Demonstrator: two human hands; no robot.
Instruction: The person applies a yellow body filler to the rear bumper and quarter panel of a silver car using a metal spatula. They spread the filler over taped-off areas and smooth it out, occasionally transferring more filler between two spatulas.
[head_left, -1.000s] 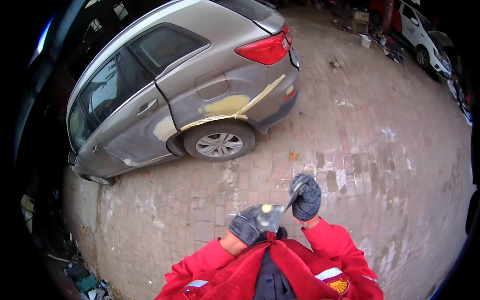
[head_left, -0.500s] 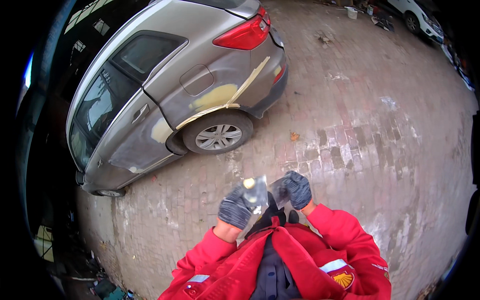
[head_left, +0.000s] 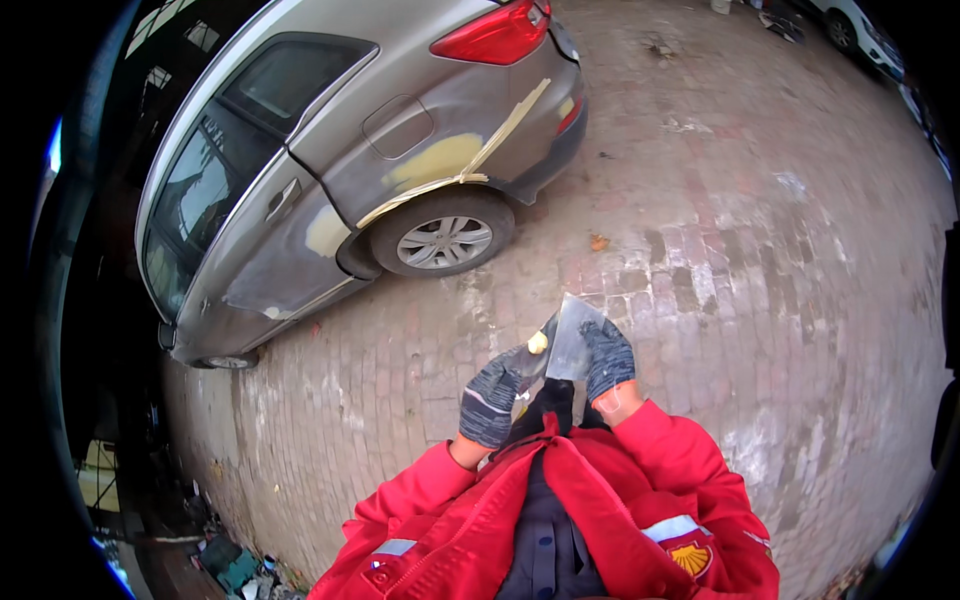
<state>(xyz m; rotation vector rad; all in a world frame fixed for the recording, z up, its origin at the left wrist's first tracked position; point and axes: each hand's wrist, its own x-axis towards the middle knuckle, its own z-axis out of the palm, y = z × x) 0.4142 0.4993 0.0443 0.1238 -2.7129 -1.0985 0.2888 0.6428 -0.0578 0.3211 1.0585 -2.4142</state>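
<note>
In a grey knit glove, my left hand (head_left: 488, 405) grips a thin dark putty spreader (head_left: 526, 364) that carries a pale yellow dab of filler (head_left: 538, 342). My right hand (head_left: 609, 358), gloved alike, is closed on a flat, translucent-looking grey spreader (head_left: 570, 347), held upright beside the left one; the two overlap in view, and I cannot tell whether they touch. Ahead to the left stands a silver-grey car (head_left: 400, 90) with a yellowish filler patch (head_left: 435, 162) above its rear wheel arch and a paler patch (head_left: 326, 233) on the rear door.
Masking tape (head_left: 515, 122) runs along the wheel arch and up toward the bumper. Under it sits the rear wheel (head_left: 445, 243). Brick paving (head_left: 720, 330) spreads around me, with a dry leaf (head_left: 599, 242) on it. A white car (head_left: 860, 40) stands far right; assorted clutter (head_left: 235, 570) lies lower left.
Both hands have come closer together and moved slightly up. The right spreader has turned to show its broad face, in front of the left one. My view has shifted slightly.
</note>
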